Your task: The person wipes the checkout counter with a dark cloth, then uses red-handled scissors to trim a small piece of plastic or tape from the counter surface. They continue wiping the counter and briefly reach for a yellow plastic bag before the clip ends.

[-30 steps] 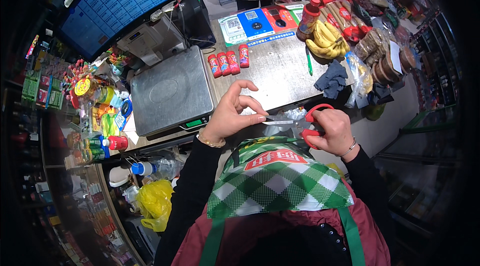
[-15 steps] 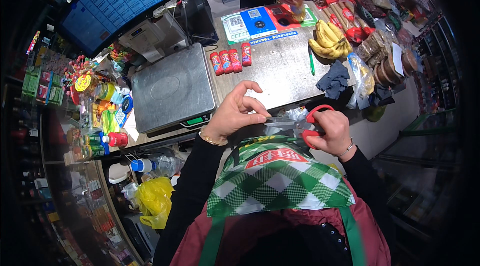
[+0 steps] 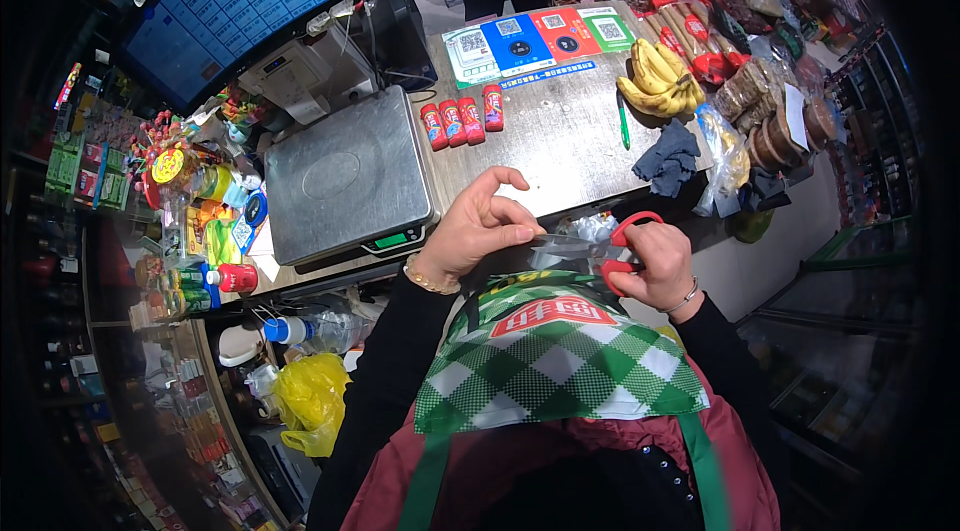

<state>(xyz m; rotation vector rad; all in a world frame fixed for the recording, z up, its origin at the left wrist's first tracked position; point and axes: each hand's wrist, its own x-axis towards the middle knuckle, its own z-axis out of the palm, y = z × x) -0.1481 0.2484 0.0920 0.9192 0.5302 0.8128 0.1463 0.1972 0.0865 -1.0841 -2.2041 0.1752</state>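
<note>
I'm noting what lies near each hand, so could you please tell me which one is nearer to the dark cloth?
Right. The right hand, holding the red-handled scissors, is below the dark cloth in view; the left hand is farther off, to its lower left.

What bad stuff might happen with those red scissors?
The scissors in the right hand point at the left hand, with the blades close to its fingertips, so a slip might nip them. The blades are also near the checked apron and could snag it. And the dark cloth lies near the counter's edge, so a bump might knock it off.
</note>
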